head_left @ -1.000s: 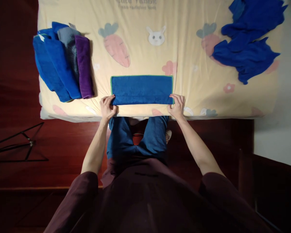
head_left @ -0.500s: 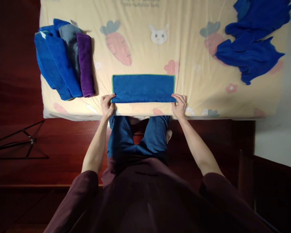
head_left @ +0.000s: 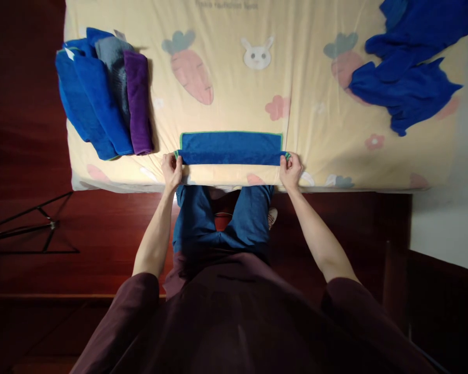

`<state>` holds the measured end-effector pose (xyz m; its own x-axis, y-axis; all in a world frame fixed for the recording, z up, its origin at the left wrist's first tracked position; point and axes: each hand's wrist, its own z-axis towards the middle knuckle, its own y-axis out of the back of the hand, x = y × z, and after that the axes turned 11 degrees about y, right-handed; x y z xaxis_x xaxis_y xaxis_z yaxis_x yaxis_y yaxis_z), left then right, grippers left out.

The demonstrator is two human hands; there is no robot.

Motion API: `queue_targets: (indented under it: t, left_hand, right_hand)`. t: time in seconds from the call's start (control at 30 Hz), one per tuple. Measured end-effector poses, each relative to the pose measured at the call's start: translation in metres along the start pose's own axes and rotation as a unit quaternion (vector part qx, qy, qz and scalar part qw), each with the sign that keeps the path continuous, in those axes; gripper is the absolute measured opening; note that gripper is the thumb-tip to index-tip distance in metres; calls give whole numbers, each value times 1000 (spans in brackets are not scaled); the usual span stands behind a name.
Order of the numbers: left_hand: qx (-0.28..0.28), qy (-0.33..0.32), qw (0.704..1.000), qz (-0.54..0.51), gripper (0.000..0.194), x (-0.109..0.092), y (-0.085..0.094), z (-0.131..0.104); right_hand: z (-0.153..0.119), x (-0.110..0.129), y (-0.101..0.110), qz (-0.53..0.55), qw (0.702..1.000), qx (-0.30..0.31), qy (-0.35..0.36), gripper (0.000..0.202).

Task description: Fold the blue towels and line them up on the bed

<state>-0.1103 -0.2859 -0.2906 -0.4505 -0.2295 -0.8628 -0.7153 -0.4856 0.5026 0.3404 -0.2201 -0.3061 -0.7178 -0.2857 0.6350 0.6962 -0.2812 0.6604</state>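
A blue towel (head_left: 230, 141) with a green edge lies flat near the front edge of the bed. Its near side is turned up into a darker folded strip that runs across its width. My left hand (head_left: 172, 169) pinches the left end of this strip between thumb and fingers. At the opposite end, my right hand (head_left: 291, 169) grips the strip's right corner in the same way. Both hands rest close to the bed sheet, and the curled fingers partly hide the towel's corners.
Folded blue towels (head_left: 97, 104), a grey towel (head_left: 119, 67) and a purple towel (head_left: 138, 104) lie together at the bed's left. Crumpled blue cloths (head_left: 409, 88) are heaped at the right. A black tripod leg stand (head_left: 50, 225) is on the floor at left.
The towel's near edge has been lifted and folded over away from me, making a wider dark strip. The far edge now sits closer to me. Both hands keep hold of the ends.
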Motion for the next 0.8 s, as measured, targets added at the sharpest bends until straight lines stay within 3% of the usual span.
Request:
queue_targets:
  t: [0.3, 0.57, 0.8]
  left_hand:
    - [-8, 38, 999, 3, 23, 0, -2, -3]
    - [-30, -7, 997, 69, 22, -4, 1, -4]
    - [-21, 5, 997, 73, 20, 2, -2, -2]
  right_hand:
    - [1, 9, 1, 3, 1000, 1, -25, 46]
    - [-2, 3, 0, -47, 999, -10, 14, 46]
    - [-2, 7, 0, -66, 998, -21, 13, 42]
